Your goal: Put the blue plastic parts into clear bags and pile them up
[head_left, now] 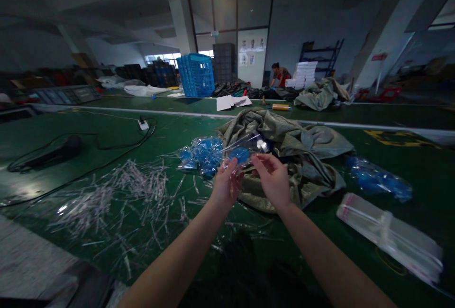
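Observation:
Both my hands are raised over the green table (106,137), pinching a clear plastic bag (249,146) that holds a round blue item (239,155). My left hand (225,185) grips the bag's near left edge with closed fingers. My right hand (273,178) pinches its near right edge. Just behind the bag lies a grey-green cloth sack (302,156). Left of it sits a pile of bagged blue items (201,155).
Torn clear strips (117,194) litter the table at left. A stack of empty clear bags (389,237) lies at right, more bagged blue items (378,182) beyond it. A black cable and power strip (143,123) run at far left. A blue crate (196,75) and a person (280,74) are far behind.

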Demonstrator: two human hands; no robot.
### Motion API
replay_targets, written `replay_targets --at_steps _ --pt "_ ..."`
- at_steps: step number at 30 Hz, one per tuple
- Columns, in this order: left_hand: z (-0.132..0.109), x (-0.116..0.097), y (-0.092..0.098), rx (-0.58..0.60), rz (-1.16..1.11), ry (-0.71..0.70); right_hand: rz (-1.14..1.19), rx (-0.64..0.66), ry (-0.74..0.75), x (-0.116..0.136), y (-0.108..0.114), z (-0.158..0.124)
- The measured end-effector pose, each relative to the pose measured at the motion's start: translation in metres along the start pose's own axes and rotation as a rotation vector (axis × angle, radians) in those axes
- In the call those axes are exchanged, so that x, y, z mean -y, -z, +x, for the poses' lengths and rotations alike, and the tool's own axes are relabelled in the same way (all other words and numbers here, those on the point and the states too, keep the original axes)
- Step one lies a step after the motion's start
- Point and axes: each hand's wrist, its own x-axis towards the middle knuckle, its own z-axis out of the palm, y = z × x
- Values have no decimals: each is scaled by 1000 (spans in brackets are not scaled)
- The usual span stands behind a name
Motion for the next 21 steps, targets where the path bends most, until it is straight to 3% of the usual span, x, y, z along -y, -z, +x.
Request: replay_targets --at_steps 9,17,21 --pt "-2 7 6 44 20 34 40 -10 33 15 7 1" --pt "11 -14 18 45 452 -324 -122 97 42 20 17 4" --pt "11 -21 18 37 642 -396 -133 135 52 18 17 4"
